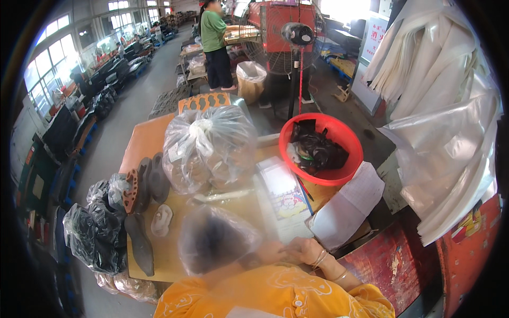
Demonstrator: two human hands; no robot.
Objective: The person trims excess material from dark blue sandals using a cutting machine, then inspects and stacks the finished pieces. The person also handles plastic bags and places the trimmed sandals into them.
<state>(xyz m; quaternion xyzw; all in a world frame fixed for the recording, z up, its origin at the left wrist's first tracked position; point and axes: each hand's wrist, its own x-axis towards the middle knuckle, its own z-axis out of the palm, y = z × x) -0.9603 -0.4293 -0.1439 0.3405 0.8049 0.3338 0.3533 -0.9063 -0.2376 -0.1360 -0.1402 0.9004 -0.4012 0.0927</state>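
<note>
My right hand [304, 249], with bangles at the wrist, is over the near edge of the table, its fingers curled in. What they hold, if anything, is hidden. My left hand [269, 251] meets it from the left, its fingers smeared by motion. Beside my left forearm lies a clear plastic bag [245, 233] with a dark, blurred thing in it. Beyond my hands, a notebook [287, 193] with a colourful printed picture lies on pale paper. Right of it are a red pen [305, 188] and a creased white sheet [350, 206].
A big knotted clear bag [209, 148] stands on the table [177, 225]. Shoe soles [139, 245] and black bags [93, 233] line the left side. A red basin [353, 159] holds black plastic. Beyond are a fan [296, 34] and a person in green [213, 32]. Plastic sheets [440, 143] hang right.
</note>
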